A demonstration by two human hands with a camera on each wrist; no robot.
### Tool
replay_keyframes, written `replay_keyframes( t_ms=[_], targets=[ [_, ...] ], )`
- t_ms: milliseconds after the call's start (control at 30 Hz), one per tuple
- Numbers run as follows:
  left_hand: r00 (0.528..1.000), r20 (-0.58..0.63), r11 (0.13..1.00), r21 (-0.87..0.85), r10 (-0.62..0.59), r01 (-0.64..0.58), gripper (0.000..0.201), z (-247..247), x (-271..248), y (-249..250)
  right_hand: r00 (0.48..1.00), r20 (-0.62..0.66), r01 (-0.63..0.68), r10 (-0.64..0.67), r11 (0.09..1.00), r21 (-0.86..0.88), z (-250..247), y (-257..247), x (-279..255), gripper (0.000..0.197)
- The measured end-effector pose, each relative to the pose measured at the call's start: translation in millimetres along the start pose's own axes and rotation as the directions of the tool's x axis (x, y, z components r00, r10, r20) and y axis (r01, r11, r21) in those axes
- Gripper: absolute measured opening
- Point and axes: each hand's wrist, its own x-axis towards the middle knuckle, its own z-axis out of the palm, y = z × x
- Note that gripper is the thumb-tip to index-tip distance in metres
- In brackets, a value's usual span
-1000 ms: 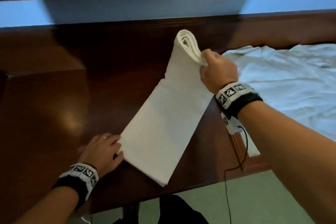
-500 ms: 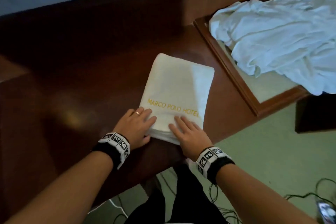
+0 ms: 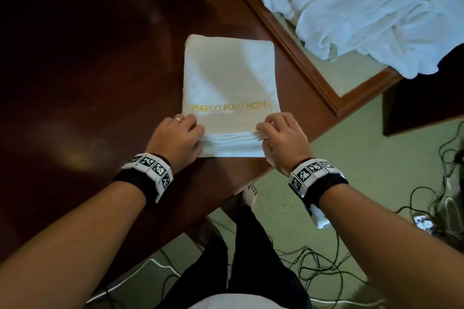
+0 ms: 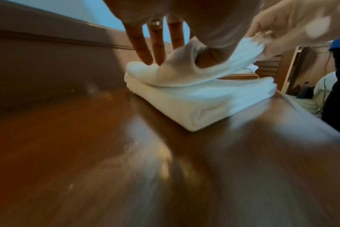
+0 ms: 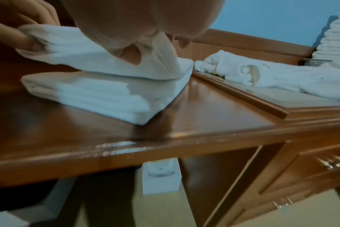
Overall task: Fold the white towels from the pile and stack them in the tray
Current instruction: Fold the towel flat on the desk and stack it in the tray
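Observation:
A folded white towel (image 3: 229, 73) with yellow "MARCO POLO HOTEL" lettering lies on the dark wooden desk (image 3: 88, 83), near its front edge. My left hand (image 3: 194, 129) pinches the upper layers at the near left corner, fingers on top and thumb underneath, as the left wrist view shows at the left hand (image 4: 175, 56). My right hand (image 3: 263, 130) pinches the same layers at the near right corner. Those layers are raised a little off the lower part of the towel (image 5: 99, 92). The pile of unfolded white towels (image 3: 364, 7) lies at the back right.
The pile rests on a lower surface with a raised wooden frame (image 3: 296, 57) right of the desk. In the right wrist view a stack of folded towels (image 5: 336, 35) stands in a perforated metal tray (image 5: 318, 61) behind the pile. Cables (image 3: 326, 266) trail over the green floor.
The right hand brought the raised far end down, folding the towel in half. Both hands then pressed flat on its near edge and now pinch and lift the upper layers there.

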Motion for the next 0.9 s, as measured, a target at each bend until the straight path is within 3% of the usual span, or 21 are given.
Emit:
replay_keyframes(
  t_ms=[100, 200, 333, 433, 500, 633, 700, 800, 900],
  targets=[
    [0.997, -0.011, 0.996, -0.053, 0.07, -0.071, 0.022, 13.4, -18.1, 1.2, 0.991, 0.134, -0.014, 0.025, 0.996, -0.084, 12.0, 2.8, -23.8, 0.037],
    [0.999, 0.028, 0.995, -0.092, 0.031, -0.028, 0.029, 23.0, -22.7, 1.3, 0.972, 0.228, -0.065, 0.061, 0.998, 0.012, 17.0, 5.8, -29.2, 0.036],
    [0.999, -0.034, 0.992, -0.122, 0.034, -0.038, 0.019, 22.4, -24.2, 8.5, 0.989, 0.134, -0.05, 0.059, 0.996, -0.068, 16.6, 5.0, -25.7, 0.02],
    [0.997, 0.048, 0.987, -0.152, 0.057, -0.049, 0.025, 27.3, -35.5, 9.8, 0.98, 0.195, -0.013, 0.039, 0.991, -0.134, 21.5, 0.7, -38.7, 0.018],
    [0.995, 0.08, 0.984, -0.173, 0.053, -0.039, 0.034, 23.8, -32.7, 4.3, 0.984, 0.163, -0.061, 0.07, 0.997, -0.056, 17.1, -1.4, -34.3, 0.017],
    [0.994, -0.086, 0.99, -0.134, -0.06, 0.048, 0.049, 13.1, 5.6, -6.2, 0.994, -0.032, -0.108, 0.109, 0.994, 0.025, 15.9, -8.0, 12.4, 0.024],
    [0.995, 0.001, 0.992, -0.069, -0.104, 0.104, 0.064, 14.8, 24.4, -5.3, 0.989, 0.061, -0.137, 0.138, 0.99, -0.031, 25.5, -10.7, 29.0, 0.034],
    [0.955, 0.229, 0.977, -0.063, -0.187, 0.206, 0.086, 31.4, 26.6, -5.7, 0.928, 0.291, -0.205, 0.232, 0.971, -0.12, 41.6, -4.6, 20.7, 0.064],
    [0.932, 0.304, 0.972, -0.068, -0.195, 0.226, 0.092, 43.0, 11.0, -3.0, 0.893, 0.35, -0.258, 0.282, 0.959, -0.114, 44.5, 6.8, -2.1, 0.074]
  ],
)
